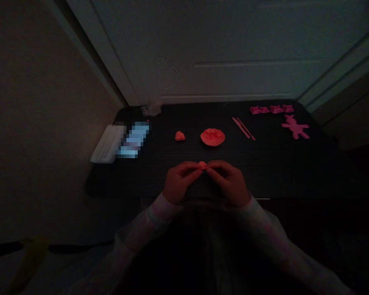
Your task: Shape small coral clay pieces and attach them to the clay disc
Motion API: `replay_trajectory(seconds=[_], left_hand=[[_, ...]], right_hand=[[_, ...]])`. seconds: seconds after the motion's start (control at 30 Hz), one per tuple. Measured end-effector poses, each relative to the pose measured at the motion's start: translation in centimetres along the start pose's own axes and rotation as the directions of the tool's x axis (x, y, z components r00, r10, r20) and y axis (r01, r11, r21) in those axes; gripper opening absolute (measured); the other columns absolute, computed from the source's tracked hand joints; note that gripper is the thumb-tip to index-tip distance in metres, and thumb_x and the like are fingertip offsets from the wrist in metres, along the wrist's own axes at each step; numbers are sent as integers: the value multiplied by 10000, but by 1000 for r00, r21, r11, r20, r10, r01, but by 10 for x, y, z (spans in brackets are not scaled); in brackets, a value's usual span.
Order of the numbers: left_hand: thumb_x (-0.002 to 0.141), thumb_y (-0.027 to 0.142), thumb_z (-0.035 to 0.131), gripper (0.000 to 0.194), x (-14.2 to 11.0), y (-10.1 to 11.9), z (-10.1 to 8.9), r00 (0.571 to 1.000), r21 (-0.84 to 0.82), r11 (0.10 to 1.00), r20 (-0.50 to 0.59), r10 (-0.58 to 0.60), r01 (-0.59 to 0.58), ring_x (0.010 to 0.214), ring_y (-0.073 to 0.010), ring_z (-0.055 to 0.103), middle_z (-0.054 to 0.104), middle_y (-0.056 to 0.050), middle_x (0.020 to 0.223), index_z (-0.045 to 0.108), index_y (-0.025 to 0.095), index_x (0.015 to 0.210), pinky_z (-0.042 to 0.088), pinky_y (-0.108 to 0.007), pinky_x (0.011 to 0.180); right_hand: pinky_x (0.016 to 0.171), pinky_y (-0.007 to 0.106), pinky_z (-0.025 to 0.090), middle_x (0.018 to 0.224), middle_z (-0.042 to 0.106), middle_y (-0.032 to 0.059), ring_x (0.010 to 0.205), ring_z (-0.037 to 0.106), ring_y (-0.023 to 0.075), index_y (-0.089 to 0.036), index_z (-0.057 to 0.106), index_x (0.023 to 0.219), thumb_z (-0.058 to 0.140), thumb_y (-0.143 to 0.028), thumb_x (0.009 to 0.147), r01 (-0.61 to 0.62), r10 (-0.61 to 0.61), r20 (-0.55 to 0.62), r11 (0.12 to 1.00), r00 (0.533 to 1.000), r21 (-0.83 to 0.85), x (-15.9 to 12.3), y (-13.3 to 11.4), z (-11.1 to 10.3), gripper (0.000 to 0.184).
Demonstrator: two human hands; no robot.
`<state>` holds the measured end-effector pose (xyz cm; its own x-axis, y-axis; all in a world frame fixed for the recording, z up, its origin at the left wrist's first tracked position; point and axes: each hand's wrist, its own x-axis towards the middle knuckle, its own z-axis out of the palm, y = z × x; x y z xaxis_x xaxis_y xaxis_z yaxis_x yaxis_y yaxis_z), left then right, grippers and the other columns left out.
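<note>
Between my fingertips is a small piece of orange-red modelling clay (203,165), pinched from both sides over the near part of the table. My left hand (180,180) grips it with thumb and fingers, and my right hand (230,180) does the same from the other side. Beyond the hands sits a shallow clay dish (212,138) of the same colour, with several rounded clay shapes (212,133) inside. Left of the dish lies a loose lump of clay (180,136). Two slim pink modelling tools (243,128) lie to the right of the dish.
A dark table (160,176) stands against a white door panel. At its left are a white box (108,143) and a lit, blurred-out screen (134,140); crumpled clear plastic (151,109) lies behind. Far right, a pink rabbit-like figure (295,127) lies near several pink pieces (272,109).
</note>
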<state>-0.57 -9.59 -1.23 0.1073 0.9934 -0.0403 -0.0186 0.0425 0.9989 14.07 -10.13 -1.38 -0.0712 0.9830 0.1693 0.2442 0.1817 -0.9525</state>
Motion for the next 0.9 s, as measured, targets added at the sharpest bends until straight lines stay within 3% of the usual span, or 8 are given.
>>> replay_trajectory(seconds=[0.4,0.9], left_hand=[[630,222,646,80,-1,-1,4,991,-35,997,-120,63,-68,793,-139,602,651,-4,800,642,178,697,459,-292,775],[581,200,689,179,-2,1,10,984,-176,984,-175,-29,-2,708,-117,621,649,21,708,574,163,714,486,-264,706]], right_hand=[[658,261,465,727,628,1,711,585,132,-199,584,708,600,-277,700,-27,38,-88,992,995,125,-2,-3,10,80],[618,227,456,690,578,-24,659,556,104,-205,544,735,617,-225,685,-40,72,-154,978,985,205,-3,-4,14,91]])
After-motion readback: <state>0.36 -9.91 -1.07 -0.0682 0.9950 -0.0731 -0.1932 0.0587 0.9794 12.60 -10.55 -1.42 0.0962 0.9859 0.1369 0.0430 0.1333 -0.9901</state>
